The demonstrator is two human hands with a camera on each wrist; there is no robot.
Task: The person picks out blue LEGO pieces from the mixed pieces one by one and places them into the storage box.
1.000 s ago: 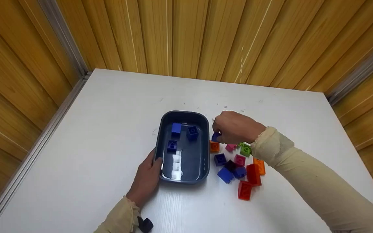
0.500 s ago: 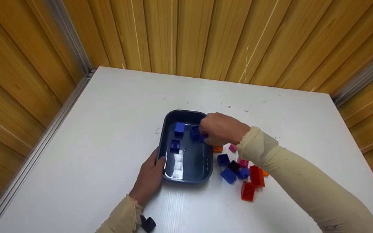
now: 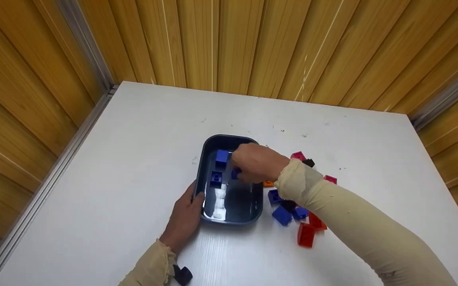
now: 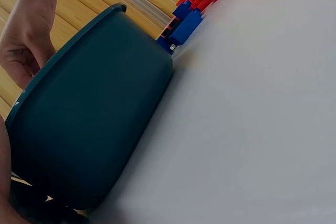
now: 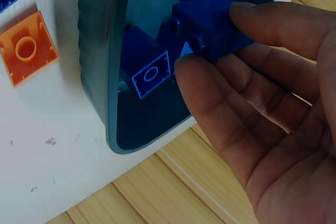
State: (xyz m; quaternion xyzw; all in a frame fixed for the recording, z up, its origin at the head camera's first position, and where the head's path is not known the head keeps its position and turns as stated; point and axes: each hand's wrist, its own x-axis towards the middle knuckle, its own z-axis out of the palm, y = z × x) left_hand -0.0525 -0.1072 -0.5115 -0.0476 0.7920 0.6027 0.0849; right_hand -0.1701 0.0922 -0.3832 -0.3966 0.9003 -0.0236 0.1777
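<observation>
My right hand [image 3: 259,162] is over the dark blue tray [image 3: 232,223]. It pinches a blue toy building brick [image 5: 212,24] between thumb and fingertips, as the right wrist view shows; from the head camera, the hand partly covers this brick. A blue brick [image 3: 221,156] and another blue brick [image 3: 216,178] lie in the tray's left half. One more blue brick [image 5: 147,64] shows in the tray below the fingertips in the right wrist view. My left hand [image 3: 185,216] grips the tray's left side near the front, its thumb at the rim.
Right of the tray lies a loose pile with a blue brick [image 3: 282,215], a red brick [image 3: 305,235], an orange brick [image 5: 29,48] and a pink brick [image 3: 298,155]. My right sleeve [image 3: 356,210] covers part of it. Wood-patterned walls [image 3: 233,43] border the white table [image 3: 153,131].
My right hand has moved left from beside the tray to over it, carrying the blue brick. The left hand keeps its grip. The head view has shifted slightly.
</observation>
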